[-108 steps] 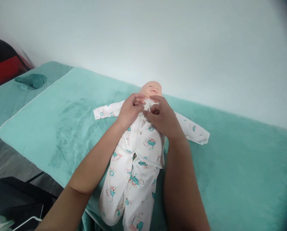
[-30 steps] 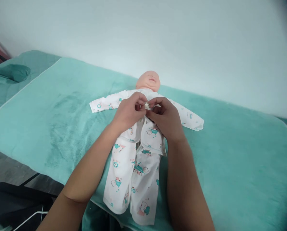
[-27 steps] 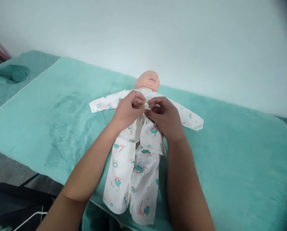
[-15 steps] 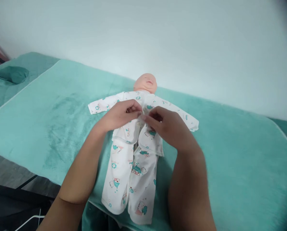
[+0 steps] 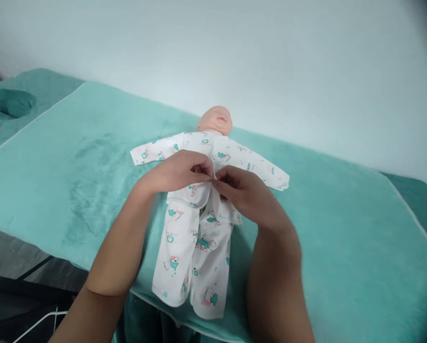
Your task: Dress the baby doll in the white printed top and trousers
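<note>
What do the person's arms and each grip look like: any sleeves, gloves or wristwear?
The left arm and right arm show no sleeves within the frame; a crease crosses the left one near the elbow. The left grip and right grip are ungloved human hands. No watch, bracelet or marking shows; rings can't be ruled out where fingers are hidden.

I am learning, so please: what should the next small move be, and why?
Perhaps the left hand and right hand should bring the front edges of the shirt together: fingertips sit close together at its opening, and below them it gapes.
</note>
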Action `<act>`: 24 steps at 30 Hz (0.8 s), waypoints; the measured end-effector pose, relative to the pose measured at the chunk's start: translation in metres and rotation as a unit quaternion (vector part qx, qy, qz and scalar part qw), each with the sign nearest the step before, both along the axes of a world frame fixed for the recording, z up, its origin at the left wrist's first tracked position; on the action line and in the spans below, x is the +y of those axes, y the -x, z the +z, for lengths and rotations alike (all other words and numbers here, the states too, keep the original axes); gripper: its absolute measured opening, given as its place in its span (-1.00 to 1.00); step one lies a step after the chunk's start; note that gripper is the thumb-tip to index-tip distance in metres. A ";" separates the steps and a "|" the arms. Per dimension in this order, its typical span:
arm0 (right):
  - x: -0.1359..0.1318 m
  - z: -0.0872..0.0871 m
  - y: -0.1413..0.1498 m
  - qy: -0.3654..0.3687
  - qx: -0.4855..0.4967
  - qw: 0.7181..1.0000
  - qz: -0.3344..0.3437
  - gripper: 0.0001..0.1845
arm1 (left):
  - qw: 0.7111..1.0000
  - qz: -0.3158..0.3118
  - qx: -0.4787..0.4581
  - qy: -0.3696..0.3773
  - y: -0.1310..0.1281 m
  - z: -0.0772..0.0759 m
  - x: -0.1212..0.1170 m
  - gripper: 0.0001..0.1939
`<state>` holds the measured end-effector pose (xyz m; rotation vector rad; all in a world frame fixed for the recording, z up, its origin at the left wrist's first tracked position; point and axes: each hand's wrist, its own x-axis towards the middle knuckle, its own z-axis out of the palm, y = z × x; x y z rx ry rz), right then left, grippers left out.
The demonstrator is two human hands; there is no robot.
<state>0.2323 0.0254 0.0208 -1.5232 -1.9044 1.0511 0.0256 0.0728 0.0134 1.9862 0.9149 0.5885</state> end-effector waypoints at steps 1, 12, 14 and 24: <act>0.001 -0.006 -0.002 0.012 0.059 0.998 -0.009 -0.72 | 1.000 0.000 -0.018 0.012 0.000 0.000 0.000 -0.86; 0.014 -0.038 -0.010 0.019 0.258 0.966 -0.013 -0.65 | 0.988 -0.006 -0.116 0.105 -0.001 -0.010 0.007 -0.88; 0.014 -0.037 -0.010 0.031 0.257 0.966 -0.003 -0.63 | 0.986 -0.003 -0.121 0.115 -0.002 -0.009 0.006 -0.88; 0.015 -0.038 -0.014 0.062 0.257 0.964 0.023 -0.73 | 0.983 0.028 -0.129 0.127 -0.004 -0.012 0.006 -0.91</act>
